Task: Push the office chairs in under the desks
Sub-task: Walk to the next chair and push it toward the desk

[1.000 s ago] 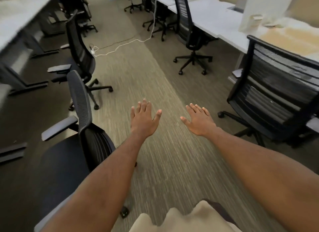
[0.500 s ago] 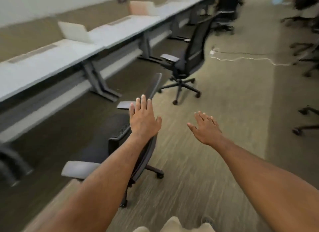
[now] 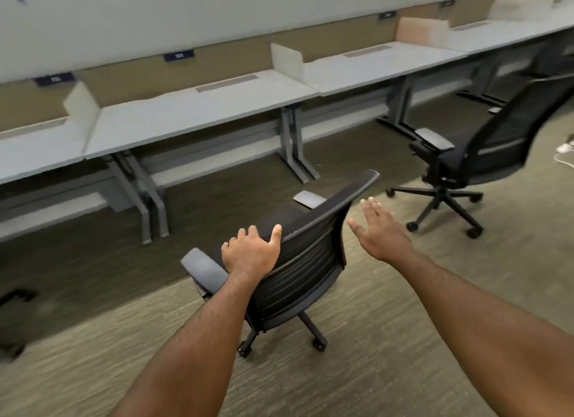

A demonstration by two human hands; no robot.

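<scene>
A black mesh office chair (image 3: 307,261) with grey armrests stands out on the carpet, its back toward me and its seat facing a long row of grey desks (image 3: 198,112). My left hand (image 3: 251,252) rests on the top edge of the chair's backrest, fingers curled over it. Just right of the backrest my right hand (image 3: 379,230) hovers, flat and open, not touching the chair. A second black office chair (image 3: 484,149) stands farther right, also out from the desks.
White divider panels (image 3: 287,61) stand between desk places. Grey desk legs (image 3: 295,146) reach down to dark carpet under the desks. A white cable end (image 3: 565,151) lies at the right edge. A dark chair base (image 3: 15,295) shows at far left.
My view has swung left to face the desks. My left hand has come down onto the near chair's backrest; my right hand has moved up beside it.
</scene>
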